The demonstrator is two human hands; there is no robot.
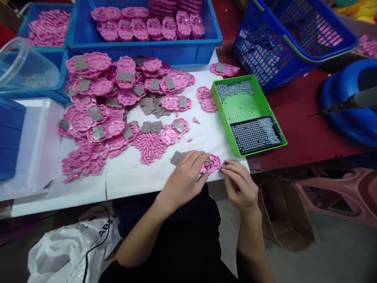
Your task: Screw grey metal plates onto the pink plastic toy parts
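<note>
My left hand (186,179) is closed around a pink plastic casing (212,163) at the table's front edge, covering much of it. Small metal parts show inside the casing. At its right end my right hand (240,184) has its fingertips pinched together; what they hold, if anything, is too small to make out. Grey metal plates (176,157) lie just left of my left hand. Beyond it are another pink casing with a plate (175,131), a heap of small pink pieces (149,147) and a few loose pink bits (196,120).
A green tray (235,138) with screws and a black perforated plate (249,135) sits to the right. Pink casings (97,86) pile up at left. Behind stand a blue bin (144,53) and a blue basket (256,51). A screwdriver-like tool (350,103) juts in at right.
</note>
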